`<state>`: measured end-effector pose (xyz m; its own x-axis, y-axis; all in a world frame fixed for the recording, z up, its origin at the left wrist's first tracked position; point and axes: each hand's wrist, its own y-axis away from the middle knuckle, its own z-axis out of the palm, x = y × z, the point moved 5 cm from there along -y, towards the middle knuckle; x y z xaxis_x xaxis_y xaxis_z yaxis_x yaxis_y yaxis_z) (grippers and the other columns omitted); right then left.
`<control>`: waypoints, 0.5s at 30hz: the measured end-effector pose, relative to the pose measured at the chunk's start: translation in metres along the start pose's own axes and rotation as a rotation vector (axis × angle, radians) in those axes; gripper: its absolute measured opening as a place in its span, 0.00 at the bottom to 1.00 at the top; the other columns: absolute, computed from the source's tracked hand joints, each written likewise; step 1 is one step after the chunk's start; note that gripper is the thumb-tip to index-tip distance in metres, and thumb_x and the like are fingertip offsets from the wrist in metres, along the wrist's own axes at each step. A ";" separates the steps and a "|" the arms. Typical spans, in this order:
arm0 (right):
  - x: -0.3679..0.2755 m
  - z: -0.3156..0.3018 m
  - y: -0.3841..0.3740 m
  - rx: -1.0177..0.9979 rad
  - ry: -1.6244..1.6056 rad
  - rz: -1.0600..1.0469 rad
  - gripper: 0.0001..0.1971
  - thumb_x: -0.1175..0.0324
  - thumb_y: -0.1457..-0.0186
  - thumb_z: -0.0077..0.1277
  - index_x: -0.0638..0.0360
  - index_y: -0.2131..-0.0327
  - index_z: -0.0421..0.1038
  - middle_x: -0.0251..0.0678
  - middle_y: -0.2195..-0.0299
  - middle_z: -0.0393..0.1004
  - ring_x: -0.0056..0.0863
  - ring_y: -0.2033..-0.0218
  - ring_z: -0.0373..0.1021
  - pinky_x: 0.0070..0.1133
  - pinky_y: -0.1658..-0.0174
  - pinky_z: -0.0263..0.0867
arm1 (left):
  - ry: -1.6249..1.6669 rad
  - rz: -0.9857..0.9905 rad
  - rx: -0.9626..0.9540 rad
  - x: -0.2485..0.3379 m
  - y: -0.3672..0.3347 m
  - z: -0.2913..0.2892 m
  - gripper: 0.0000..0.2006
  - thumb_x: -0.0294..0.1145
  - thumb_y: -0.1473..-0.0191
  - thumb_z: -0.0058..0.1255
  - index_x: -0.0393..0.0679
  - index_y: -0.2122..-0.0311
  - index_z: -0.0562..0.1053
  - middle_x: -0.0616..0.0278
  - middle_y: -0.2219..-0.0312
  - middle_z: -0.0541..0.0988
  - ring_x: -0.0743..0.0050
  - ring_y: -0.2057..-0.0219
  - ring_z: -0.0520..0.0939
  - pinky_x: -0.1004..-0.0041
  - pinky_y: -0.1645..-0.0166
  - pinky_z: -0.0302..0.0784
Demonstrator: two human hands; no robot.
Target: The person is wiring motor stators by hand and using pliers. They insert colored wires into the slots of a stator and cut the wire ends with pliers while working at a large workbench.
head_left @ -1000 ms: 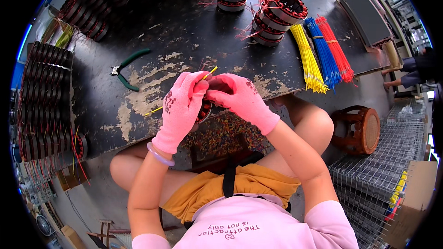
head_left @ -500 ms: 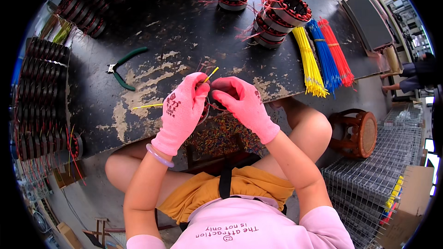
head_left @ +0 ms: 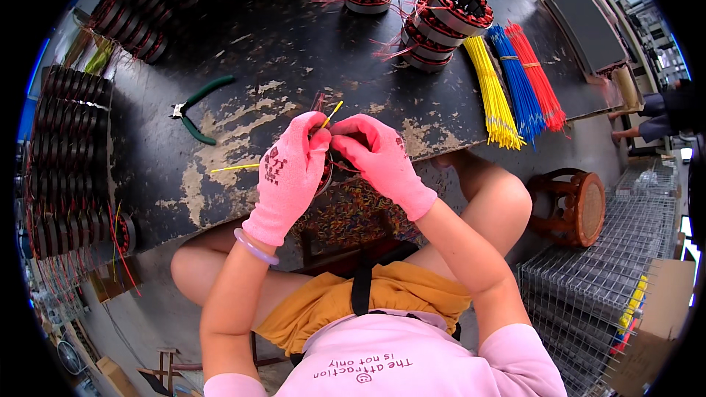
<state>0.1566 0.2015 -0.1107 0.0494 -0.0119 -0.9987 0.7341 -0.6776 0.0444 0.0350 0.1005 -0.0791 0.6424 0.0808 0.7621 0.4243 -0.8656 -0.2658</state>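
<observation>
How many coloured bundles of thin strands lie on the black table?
3, side by side toward the table's right: yellow bundle, blue bundle, red bundle. Others may be hidden behind stacks.

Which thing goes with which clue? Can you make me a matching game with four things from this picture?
Things:
1. Pliers
2. Left hand
3. Red wire bundle
4. Wooden stool

Clues:
A. Wearing a pink glove and holding a yellow wire
B. Standing on the floor
C. Lying with green handles spread apart
D. Right beside the blue wire bundle

Pairs: 1-C, 2-A, 3-D, 4-B
</observation>
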 end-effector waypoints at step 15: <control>-0.037 -0.023 0.016 0.002 0.260 -0.118 0.04 0.76 0.41 0.54 0.61 0.62 0.75 0.38 0.67 0.77 0.23 0.69 0.71 0.22 0.63 0.69 | -0.067 0.177 -0.178 0.018 -0.003 -0.008 0.07 0.29 0.41 0.54 0.43 0.58 0.74 0.58 0.58 0.81 0.51 0.63 0.83 0.63 0.61 0.79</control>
<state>0.1817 0.2079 -0.0729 0.1360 0.2565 -0.9569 0.7441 -0.6642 -0.0723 0.0396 0.1009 -0.0600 0.7404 -0.0525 0.6701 0.1859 -0.9421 -0.2792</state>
